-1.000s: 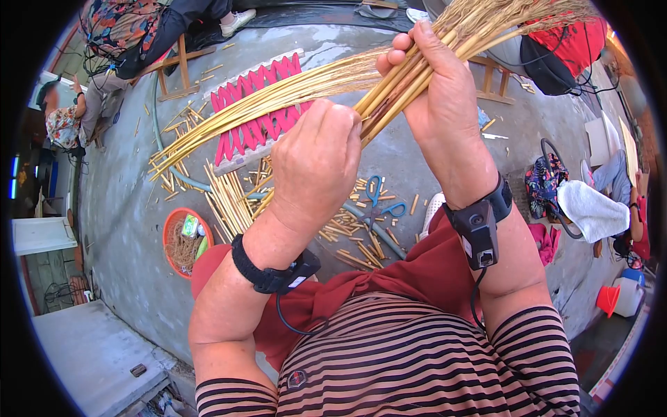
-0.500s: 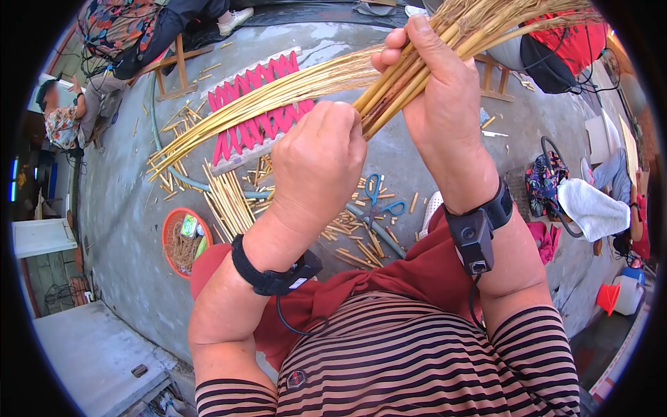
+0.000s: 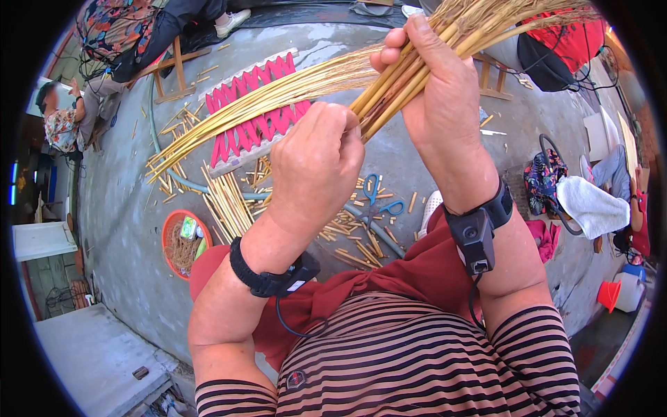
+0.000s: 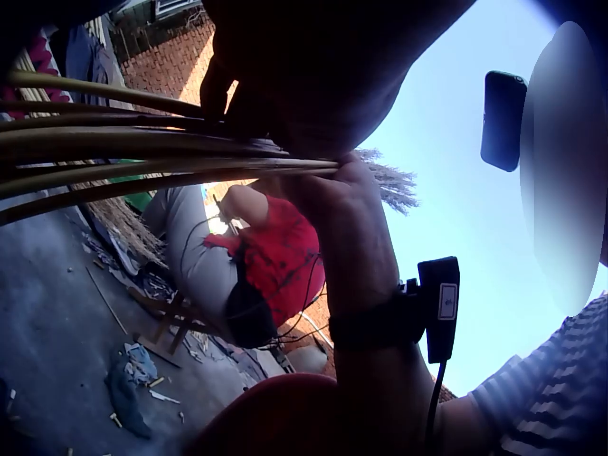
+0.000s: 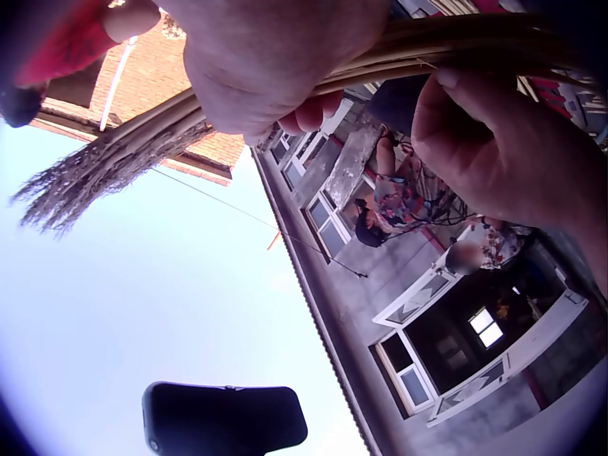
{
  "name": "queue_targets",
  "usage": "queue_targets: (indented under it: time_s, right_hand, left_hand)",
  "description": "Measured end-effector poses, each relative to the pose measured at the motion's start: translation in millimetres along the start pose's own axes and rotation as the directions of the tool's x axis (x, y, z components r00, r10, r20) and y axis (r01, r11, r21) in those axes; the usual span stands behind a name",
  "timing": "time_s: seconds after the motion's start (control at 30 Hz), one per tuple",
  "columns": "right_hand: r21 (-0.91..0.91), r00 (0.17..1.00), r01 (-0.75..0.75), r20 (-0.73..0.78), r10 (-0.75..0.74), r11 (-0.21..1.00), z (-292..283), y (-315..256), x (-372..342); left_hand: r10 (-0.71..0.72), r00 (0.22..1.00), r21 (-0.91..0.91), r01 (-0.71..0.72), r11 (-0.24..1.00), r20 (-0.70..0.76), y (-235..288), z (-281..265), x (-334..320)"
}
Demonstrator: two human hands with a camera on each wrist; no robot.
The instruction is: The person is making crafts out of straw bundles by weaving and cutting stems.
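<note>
A thick bundle of yellow-brown stalks (image 3: 394, 92) slants up to feathery seed heads at the top right. Around it my right hand (image 3: 445, 104) curls, thumb along the upper side. My left hand (image 3: 316, 160) is closed at the bundle's lower end; in the right wrist view the left thumb and forefinger (image 5: 475, 123) pinch at the stalks, and a thin pale bit shows at their tips. From the left wrist, several stalks (image 4: 123, 147) run leftward from the hands. Another bundle of thinner stalks (image 3: 243, 104) lies across a pink-strapped rack (image 3: 260, 128), its far end beside the right hand's bundle.
Cut stalk pieces (image 3: 347, 233) and blue-handled scissors (image 3: 382, 197) lie on the floor. An orange basket (image 3: 169, 260) stands at lower left, longer stalks (image 3: 228, 203) beside it. A hose (image 3: 154, 118) curves across the floor. Other people sit around, one in a floral top (image 3: 61, 128).
The left hand has shifted slightly, with its fingers still closed at the stalks. The right hand keeps its hold on the bundle, and the view has moved a little.
</note>
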State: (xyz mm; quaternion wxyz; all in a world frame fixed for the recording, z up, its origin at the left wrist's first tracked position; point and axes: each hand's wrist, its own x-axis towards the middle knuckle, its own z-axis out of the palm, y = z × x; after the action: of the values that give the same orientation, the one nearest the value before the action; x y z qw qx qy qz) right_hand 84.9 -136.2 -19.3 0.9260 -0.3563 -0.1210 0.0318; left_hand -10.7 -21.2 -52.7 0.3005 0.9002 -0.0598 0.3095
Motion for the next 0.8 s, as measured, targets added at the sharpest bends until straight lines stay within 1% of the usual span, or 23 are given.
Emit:
queue_targets:
  time_s: [0.1,0.2,0.3,0.4,0.8]
  right_hand:
    - [-0.018,0.999,-0.03,-0.029,0.03,0.999,5.1,-5.1,-2.4]
    - [-0.031,0.999,-0.029,-0.019,0.029,0.999,1.9,-2.1,-1.3]
    - [-0.004,1.0,-0.028,-0.006,0.028,1.0,1.3,-0.8,-0.6]
    - [0.002,0.999,-0.027,-0.023,0.027,1.0,3.9,-1.0,-2.0]
    - [-0.022,0.998,-0.057,-0.007,0.057,0.998,2.2,0.7,-3.8]
  left_hand:
    - [-0.006,1.0,-0.005,0.007,1.0,0.014,0.4,-0.4,-0.6]
    - [0.013,1.0,-0.016,-0.013,1.0,-0.017,-0.2,1.6,0.1]
    - [-0.012,1.0,-0.026,0.012,1.0,0.0,0.5,-0.6,0.6]
    - [-0.026,1.0,-0.038,0.026,0.999,-0.002,1.5,-1.8,1.2]
    - [-0.038,0.999,-0.035,0.038,0.999,0.018,0.5,-2.2,1.0]
